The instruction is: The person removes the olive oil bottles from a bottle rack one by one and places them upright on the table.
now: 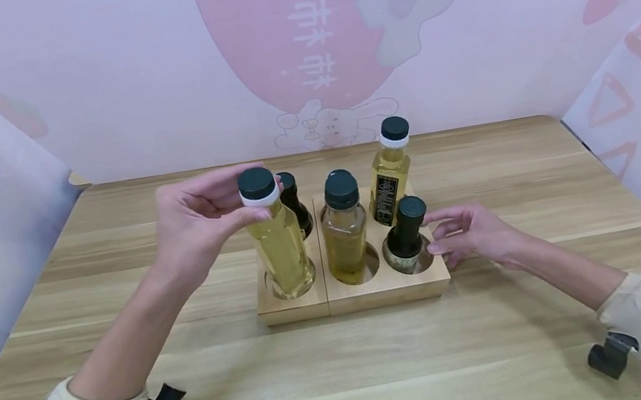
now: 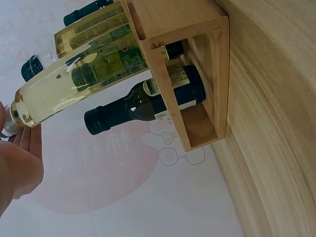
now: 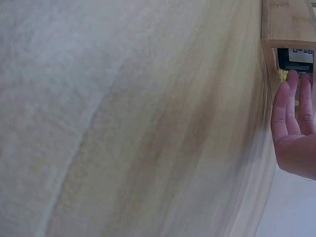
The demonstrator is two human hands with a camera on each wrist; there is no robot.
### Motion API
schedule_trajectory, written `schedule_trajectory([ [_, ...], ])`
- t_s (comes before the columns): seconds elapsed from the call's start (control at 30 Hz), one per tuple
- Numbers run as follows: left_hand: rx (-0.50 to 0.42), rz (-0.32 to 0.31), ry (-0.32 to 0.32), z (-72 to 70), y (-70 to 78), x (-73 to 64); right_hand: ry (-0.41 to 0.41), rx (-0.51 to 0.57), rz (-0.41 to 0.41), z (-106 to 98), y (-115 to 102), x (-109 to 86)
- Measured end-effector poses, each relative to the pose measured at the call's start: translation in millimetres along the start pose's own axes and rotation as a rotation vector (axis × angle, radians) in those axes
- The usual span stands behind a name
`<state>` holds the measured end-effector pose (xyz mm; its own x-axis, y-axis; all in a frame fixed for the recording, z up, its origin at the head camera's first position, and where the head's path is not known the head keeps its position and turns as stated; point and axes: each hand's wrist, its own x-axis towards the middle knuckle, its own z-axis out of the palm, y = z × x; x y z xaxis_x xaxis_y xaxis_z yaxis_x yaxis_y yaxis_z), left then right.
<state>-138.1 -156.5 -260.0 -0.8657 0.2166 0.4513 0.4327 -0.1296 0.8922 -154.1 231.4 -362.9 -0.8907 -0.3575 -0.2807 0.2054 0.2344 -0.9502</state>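
Note:
My left hand [image 1: 193, 230] pinches the neck of a clear bottle of pale yellow oil [image 1: 282, 251], just below its dark cap. That bottle's base sits in the front left hole of a wooden bottle rack [image 1: 386, 296]; the left wrist view shows it leaning. At the rack's right end is my right hand [image 1: 474, 236], its fingers [image 3: 280, 111] extended toward the open side. Whether they touch the wood is hard to tell. The hand is close to a dark bottle [image 1: 406, 232] in the front right hole.
Another oil bottle [image 1: 346, 241] stands in the front middle hole, and a taller one [image 1: 390, 182] stands behind at the right. A dark bottle [image 2: 143, 101] occupies the back left hole. Beneath lies a wooden table [image 1: 348, 377], with printed cloth walls [image 1: 150, 80] behind and beside it.

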Motion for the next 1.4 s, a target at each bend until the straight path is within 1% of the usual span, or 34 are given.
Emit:
schedule_trajectory([
  [0.13,-0.007,0.034,0.044,0.4,1.3,1.5,-0.007,0.006,-0.005,-0.5,-0.2,1.2],
  [0.27,-0.033,0.054,0.066,-0.1,3.0,2.6,-0.015,0.029,-0.008,-1.5,0.2,1.3],
  [0.43,-0.064,0.085,0.082,-1.5,5.6,3.5,-0.021,0.038,-0.008,-1.9,1.0,0.6],
  [0.57,-0.056,0.095,0.100,-1.9,7.9,4.6,-0.020,0.037,-0.003,-1.9,1.2,0.6],
  [0.7,-0.077,0.107,0.113,-1.2,10.5,6.2,-0.023,0.043,-0.004,-1.6,1.3,0.9],
  [0.97,-0.059,0.167,0.119,-2.8,12.0,9.4,-0.031,0.064,-0.001,-2.3,1.9,0.7],
  [1.07,-0.105,0.193,0.113,-3.5,14.0,10.1,-0.028,0.065,0.002,-2.5,2.0,-0.3],
  [1.2,-0.191,0.229,0.108,-4.9,16.6,11.4,-0.023,0.061,0.006,-3.0,1.7,-2.1],
  [1.3,-0.231,0.251,0.119,-6.5,18.2,12.6,-0.021,0.057,0.011,-3.5,1.5,-2.3],
  [1.4,-0.244,0.258,0.141,-8.9,19.4,13.4,-0.020,0.056,0.018,-3.6,1.8,-2.1],
])
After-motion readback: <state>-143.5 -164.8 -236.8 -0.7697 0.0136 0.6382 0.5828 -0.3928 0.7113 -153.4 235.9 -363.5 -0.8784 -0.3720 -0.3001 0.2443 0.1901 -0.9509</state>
